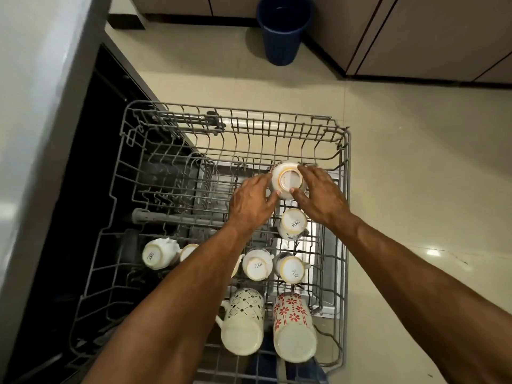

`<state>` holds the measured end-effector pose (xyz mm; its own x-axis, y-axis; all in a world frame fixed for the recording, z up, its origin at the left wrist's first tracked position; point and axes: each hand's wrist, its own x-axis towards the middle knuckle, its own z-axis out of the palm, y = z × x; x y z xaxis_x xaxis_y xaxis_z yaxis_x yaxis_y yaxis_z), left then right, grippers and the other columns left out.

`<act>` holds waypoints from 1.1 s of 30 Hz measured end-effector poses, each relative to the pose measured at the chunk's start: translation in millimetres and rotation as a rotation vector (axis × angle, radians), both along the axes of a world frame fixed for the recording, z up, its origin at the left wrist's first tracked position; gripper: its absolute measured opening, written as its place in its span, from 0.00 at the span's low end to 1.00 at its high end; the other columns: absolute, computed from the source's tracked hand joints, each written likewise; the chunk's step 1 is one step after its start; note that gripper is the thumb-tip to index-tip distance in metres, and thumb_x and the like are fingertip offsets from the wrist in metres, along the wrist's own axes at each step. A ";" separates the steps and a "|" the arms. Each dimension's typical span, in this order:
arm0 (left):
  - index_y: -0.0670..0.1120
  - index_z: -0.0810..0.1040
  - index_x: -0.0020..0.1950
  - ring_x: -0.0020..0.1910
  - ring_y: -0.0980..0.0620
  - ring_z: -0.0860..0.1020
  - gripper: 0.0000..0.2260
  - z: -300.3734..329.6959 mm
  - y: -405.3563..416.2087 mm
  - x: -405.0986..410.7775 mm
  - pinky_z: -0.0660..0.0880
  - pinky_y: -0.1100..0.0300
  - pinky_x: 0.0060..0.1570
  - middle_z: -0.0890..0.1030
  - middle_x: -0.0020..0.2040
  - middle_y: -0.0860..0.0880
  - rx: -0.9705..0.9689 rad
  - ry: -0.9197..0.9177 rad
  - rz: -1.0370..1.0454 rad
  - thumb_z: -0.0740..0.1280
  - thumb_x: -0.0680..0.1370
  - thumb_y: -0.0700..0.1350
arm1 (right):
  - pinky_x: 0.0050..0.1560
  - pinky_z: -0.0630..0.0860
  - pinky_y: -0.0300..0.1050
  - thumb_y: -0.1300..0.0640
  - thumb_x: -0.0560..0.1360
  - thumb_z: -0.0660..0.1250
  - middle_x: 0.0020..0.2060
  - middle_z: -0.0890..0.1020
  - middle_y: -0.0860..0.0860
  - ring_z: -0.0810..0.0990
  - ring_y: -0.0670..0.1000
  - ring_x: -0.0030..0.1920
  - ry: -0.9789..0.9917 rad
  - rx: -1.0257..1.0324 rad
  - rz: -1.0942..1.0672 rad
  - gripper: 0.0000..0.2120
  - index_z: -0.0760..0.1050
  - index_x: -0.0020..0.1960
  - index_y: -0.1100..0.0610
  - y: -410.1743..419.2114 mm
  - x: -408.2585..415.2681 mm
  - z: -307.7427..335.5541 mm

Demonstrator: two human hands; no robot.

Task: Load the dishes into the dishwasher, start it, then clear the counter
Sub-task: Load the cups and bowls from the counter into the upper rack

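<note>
Bowl (288, 180): upside down, far end of rack (342, 206)
L hand (253, 199): fingers round bowl
R hand (322, 196): same, opp. side

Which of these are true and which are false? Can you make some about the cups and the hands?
1. Both hands, left and right, hold one upside-down cup. True.
2. The tall mug with red flowers stands upright, mouth up. False: its base faces up.
3. A blue bin stands on the floor beyond the rack. True.
4. The rack holds only plates. False: it holds cups and mugs.
</note>
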<state>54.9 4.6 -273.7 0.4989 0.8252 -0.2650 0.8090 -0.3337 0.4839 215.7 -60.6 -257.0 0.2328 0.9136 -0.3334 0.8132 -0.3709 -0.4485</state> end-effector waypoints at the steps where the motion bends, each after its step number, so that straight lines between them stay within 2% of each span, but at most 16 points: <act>1: 0.49 0.65 0.75 0.69 0.48 0.69 0.24 7.5 -0.8 -4.6 0.66 0.48 0.68 0.72 0.70 0.48 0.013 0.021 -0.019 0.62 0.80 0.55 | 0.73 0.61 0.55 0.45 0.80 0.60 0.74 0.64 0.56 0.60 0.57 0.75 -0.021 -0.006 0.025 0.29 0.59 0.77 0.55 -1.9 -1.0 7.1; 4: 0.50 0.59 0.78 0.76 0.48 0.58 0.26 37.7 -0.3 -17.1 0.52 0.47 0.74 0.62 0.77 0.49 0.057 0.102 -0.068 0.56 0.82 0.59 | 0.73 0.59 0.57 0.42 0.80 0.58 0.75 0.64 0.55 0.61 0.57 0.75 -0.069 0.006 0.072 0.29 0.59 0.77 0.54 -4.1 -5.1 33.9; 8: 0.50 0.52 0.79 0.78 0.48 0.50 0.28 90.3 -1.7 -35.7 0.46 0.48 0.75 0.55 0.79 0.49 0.125 0.175 -0.121 0.50 0.82 0.61 | 0.75 0.54 0.57 0.37 0.79 0.52 0.76 0.61 0.53 0.57 0.55 0.77 -0.107 0.020 0.104 0.32 0.57 0.78 0.52 -7.5 -17.3 83.1; 10: 0.50 0.51 0.79 0.79 0.49 0.49 0.28 116.5 -3.4 -44.7 0.45 0.48 0.75 0.54 0.80 0.49 0.174 0.187 -0.133 0.49 0.82 0.61 | 0.76 0.53 0.56 0.35 0.78 0.50 0.77 0.60 0.53 0.55 0.54 0.77 -0.118 0.030 0.116 0.33 0.56 0.78 0.51 -8.6 -24.4 109.2; 15: 0.50 0.49 0.80 0.79 0.49 0.47 0.29 193.5 -12.0 -69.7 0.44 0.48 0.76 0.51 0.80 0.49 0.291 0.187 -0.116 0.46 0.82 0.62 | 0.76 0.50 0.57 0.37 0.80 0.52 0.78 0.58 0.51 0.53 0.53 0.78 -0.151 0.145 0.144 0.30 0.55 0.78 0.49 -10.1 -48.0 183.8; 19: 0.49 0.52 0.79 0.78 0.49 0.51 0.29 249.4 -19.5 -95.1 0.48 0.47 0.76 0.55 0.79 0.49 0.387 0.166 -0.060 0.47 0.82 0.62 | 0.76 0.52 0.58 0.36 0.80 0.51 0.78 0.59 0.51 0.53 0.53 0.78 -0.166 0.245 0.180 0.30 0.56 0.78 0.49 -6.8 -68.1 240.2; 22: 0.48 0.55 0.79 0.78 0.48 0.52 0.28 290.9 -26.3 -119.7 0.50 0.47 0.75 0.57 0.79 0.48 0.456 0.171 0.026 0.49 0.82 0.61 | 0.76 0.50 0.58 0.37 0.80 0.51 0.78 0.58 0.51 0.52 0.52 0.78 -0.182 0.325 0.250 0.31 0.55 0.78 0.50 -4.9 -84.2 281.3; 27: 0.48 0.53 0.79 0.78 0.48 0.52 0.28 342.4 -41.9 -156.1 0.50 0.48 0.75 0.56 0.79 0.49 0.536 0.227 0.134 0.49 0.82 0.60 | 0.77 0.47 0.58 0.35 0.79 0.49 0.78 0.57 0.50 0.50 0.51 0.78 -0.187 0.388 0.352 0.32 0.55 0.78 0.48 -0.4 -105.4 323.3; 33: 0.48 0.48 0.80 0.79 0.50 0.47 0.29 394.5 -101.2 -210.9 0.45 0.49 0.76 0.50 0.80 0.50 0.587 0.297 0.385 0.45 0.82 0.60 | 0.77 0.47 0.58 0.36 0.80 0.50 0.78 0.59 0.51 0.50 0.52 0.78 -0.131 0.547 0.553 0.30 0.57 0.78 0.49 -14.6 -155.4 377.5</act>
<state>-155.9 -96.7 120.7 0.1236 0.9734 0.1931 0.9889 -0.1371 0.0581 60.3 -75.3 120.4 -0.2971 0.9345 0.1960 0.8740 0.3488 -0.3383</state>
